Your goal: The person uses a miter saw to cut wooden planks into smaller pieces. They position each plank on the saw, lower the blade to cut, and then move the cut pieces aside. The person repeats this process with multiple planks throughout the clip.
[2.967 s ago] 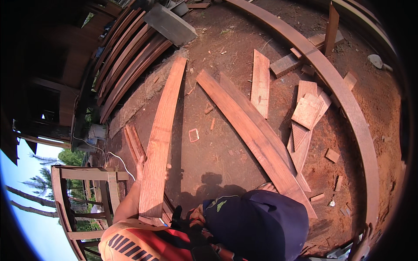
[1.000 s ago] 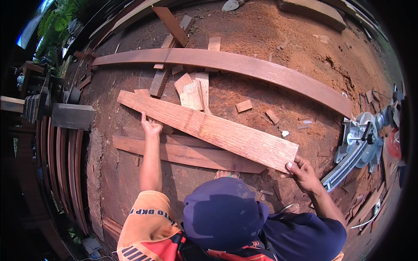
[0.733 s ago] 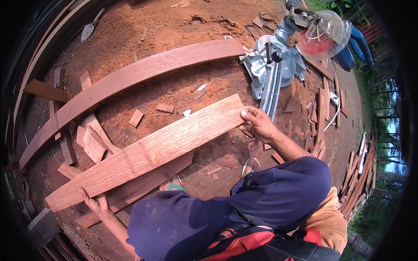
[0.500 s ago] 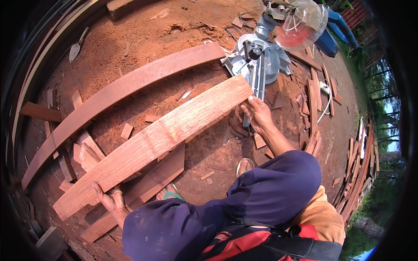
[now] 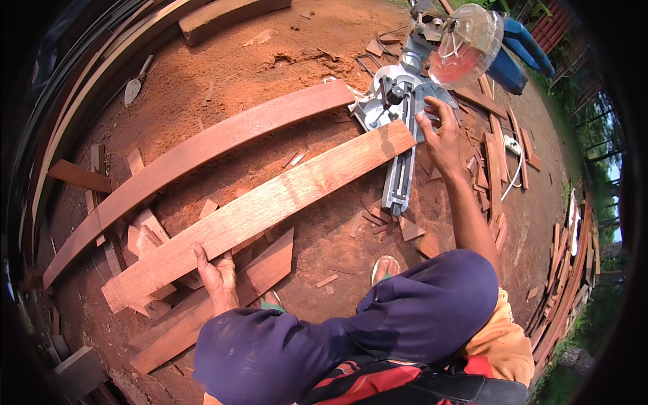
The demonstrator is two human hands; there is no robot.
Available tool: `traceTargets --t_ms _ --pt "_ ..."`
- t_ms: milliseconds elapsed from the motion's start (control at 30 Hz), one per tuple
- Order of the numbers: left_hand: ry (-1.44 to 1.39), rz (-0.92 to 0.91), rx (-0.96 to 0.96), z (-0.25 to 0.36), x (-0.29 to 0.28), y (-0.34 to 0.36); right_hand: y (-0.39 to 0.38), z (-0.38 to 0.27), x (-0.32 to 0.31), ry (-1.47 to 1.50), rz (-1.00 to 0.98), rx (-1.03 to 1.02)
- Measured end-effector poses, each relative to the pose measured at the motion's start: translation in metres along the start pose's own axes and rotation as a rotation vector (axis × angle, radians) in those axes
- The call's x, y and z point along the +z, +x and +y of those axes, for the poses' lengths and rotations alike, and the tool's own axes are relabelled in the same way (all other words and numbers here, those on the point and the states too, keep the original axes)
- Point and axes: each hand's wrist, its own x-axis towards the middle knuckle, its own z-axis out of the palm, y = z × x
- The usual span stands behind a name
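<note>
A long reddish wooden plank [image 5: 283,192] slants up to the right in front of me. My left hand [image 5: 219,273] grips its lower edge toward the near left end, thumb on the upper face. Past the plank's far end, my right hand [image 5: 442,131] is raised with fingers apart and slightly curled, holding nothing. That far end lies over the grey base of a mitre saw [image 5: 398,101], whose round guard [image 5: 466,50] and blue body stand at the upper right. Behind the plank, a longer board [image 5: 196,152] that looks curved runs alongside it up to the saw.
Wood offcuts [image 5: 145,236] lie under and beside the plank. A darker board [image 5: 270,266] rests near my left foot. Sawdust [image 5: 250,74] covers the ground beyond, where a trowel [image 5: 138,84] lies. Stacked strips [image 5: 560,283] and a white cable [image 5: 518,165] are on the right.
My right hand has let go of the plank's far end and lifted up and right. My left hand has slid along the plank, which has shifted right, its end now over the saw base.
</note>
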Motion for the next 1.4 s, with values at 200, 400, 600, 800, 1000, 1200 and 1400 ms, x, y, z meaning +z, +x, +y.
traceTargets --t_ms 200,400,600,800,1000,1200,1400 --pt "-0.092 -0.006 -0.217 -0.051 0.022 -0.004 0.0 0.0 0.003 0.008 -0.093 -0.007" --pt "-0.191 -0.044 -0.31 -0.067 0.017 0.003 -0.019 0.023 0.021 -0.063 -0.217 -0.049" --pt "-0.028 -0.103 -0.357 -0.071 0.021 0.001 -0.038 0.015 0.038 -0.087 -0.279 -0.128" --pt "1.226 -0.418 -0.07 -0.038 -0.007 -0.006 -0.091 -0.037 0.075 -0.071 -0.612 -0.317" --pt "2.079 -0.834 0.439 -0.05 -0.005 -0.042 -0.135 -0.056 0.097 0.036 -0.827 -0.467" --pt "2.375 -0.859 0.576 -0.061 -0.009 -0.046 -0.151 -0.063 0.099 0.047 -0.975 -0.477" --pt "2.441 -0.976 0.439 -0.048 0.0 -0.048 -0.146 -0.057 0.095 0.015 -0.913 -0.501"
